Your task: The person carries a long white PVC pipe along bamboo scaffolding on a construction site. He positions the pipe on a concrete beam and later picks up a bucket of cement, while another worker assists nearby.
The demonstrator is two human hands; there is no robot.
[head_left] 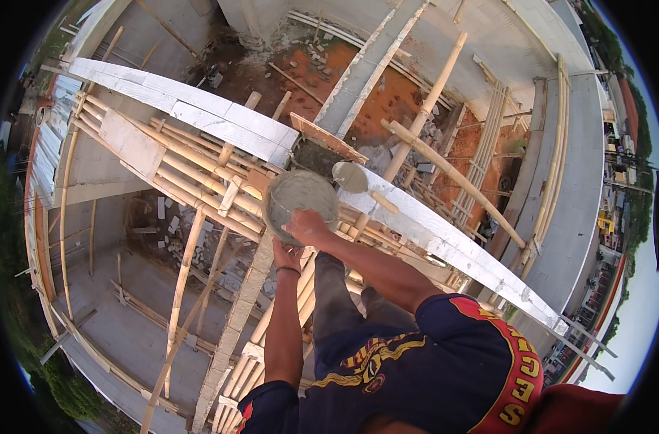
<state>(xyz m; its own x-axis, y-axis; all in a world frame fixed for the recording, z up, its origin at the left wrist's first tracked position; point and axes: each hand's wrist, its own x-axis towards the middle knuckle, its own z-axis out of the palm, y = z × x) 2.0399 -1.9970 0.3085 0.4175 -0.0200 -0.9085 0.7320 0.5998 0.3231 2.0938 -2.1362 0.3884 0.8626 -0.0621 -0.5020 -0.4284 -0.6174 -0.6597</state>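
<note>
A round bucket (297, 189) filled with grey wet mortar stands tilted at the gap in the white block wall, its open top facing me. My left hand (287, 253) supports it from below at the near side, palm up against it. Over the near rim my right hand (307, 227) is closed, its knuckles in front of the mortar; the exact part it grips is hidden. Just right of the bucket, a trowel (352, 178) coated with mortar lies on the wall top, its wooden handle (384, 202) pointing to the lower right.
White block walls (192, 105) run off to both sides. A wooden formwork board (326, 137) stands beyond the bucket, by a grey concrete beam (369, 69). Bamboo poles (192, 177) form scaffolding around and under me. Far below lie rubble (177, 231) and reddish soil (293, 79).
</note>
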